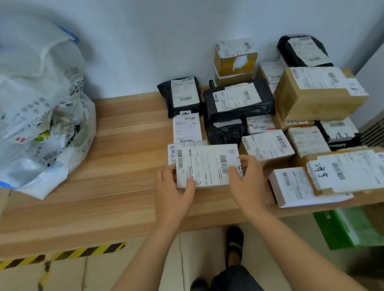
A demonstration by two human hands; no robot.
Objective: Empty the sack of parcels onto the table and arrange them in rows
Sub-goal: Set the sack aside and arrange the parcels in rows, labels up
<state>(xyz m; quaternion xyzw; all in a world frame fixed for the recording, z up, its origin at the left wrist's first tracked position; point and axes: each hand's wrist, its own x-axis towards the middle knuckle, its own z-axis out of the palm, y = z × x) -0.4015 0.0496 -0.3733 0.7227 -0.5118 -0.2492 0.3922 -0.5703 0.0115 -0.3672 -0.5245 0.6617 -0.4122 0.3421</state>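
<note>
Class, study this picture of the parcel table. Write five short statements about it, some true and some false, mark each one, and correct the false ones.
1. The left hand and the right hand both hold the white parcel. True.
2. The sack lies on the floor. False: it stands on the table, at its left end.
3. The other parcels are gathered on the table's right part. True.
4. The large cardboard box touches the sack. False: it sits far to the right, with bare tabletop between them.
5. A black-wrapped parcel lies beside the large cardboard box. True.
</note>
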